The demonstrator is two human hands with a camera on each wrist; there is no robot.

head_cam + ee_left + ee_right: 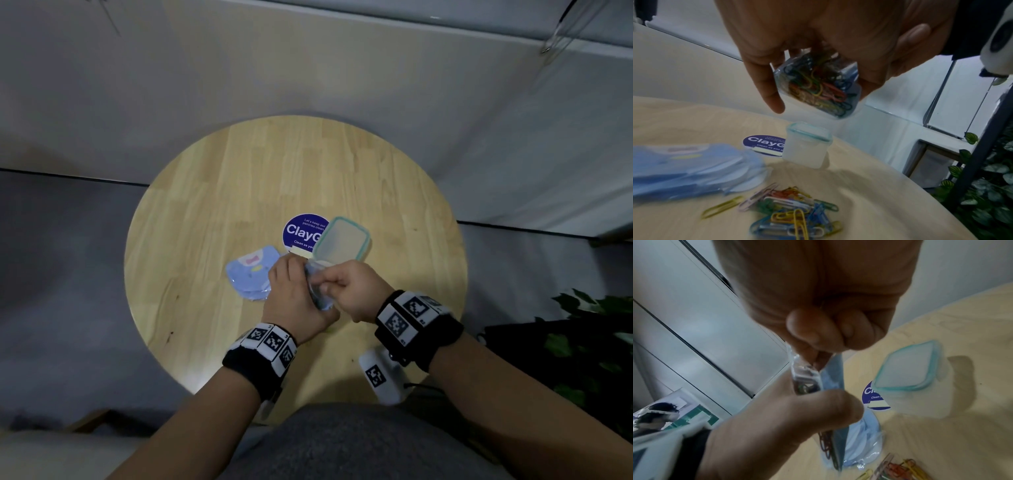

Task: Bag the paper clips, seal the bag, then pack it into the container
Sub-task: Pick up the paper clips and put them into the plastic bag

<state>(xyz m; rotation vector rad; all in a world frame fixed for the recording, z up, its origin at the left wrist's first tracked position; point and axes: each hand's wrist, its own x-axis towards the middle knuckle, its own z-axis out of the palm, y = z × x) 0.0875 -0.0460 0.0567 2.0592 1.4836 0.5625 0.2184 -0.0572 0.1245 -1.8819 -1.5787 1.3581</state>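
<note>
Both hands hold a small clear and blue bag (319, 289) full of coloured paper clips (818, 84) above the table. My left hand (294, 294) grips the bag's body (816, 86). My right hand (346, 287) pinches the bag's top edge (807, 368) between thumb and finger. A pile of loose coloured paper clips (795, 212) lies on the table below the hands. The translucent container (340, 245) with a teal-rimmed lid closed on it stands just beyond the hands, also seen as the container (807, 144) and the container (916, 379) in the wrist views.
A stack of blue bags (251, 277) lies on the round wooden table (205, 222) left of the hands. A dark blue round sticker (301, 231) sits behind the container. A white tagged device (382, 375) rests at the near table edge. Green leaves (596, 342) stand at the right.
</note>
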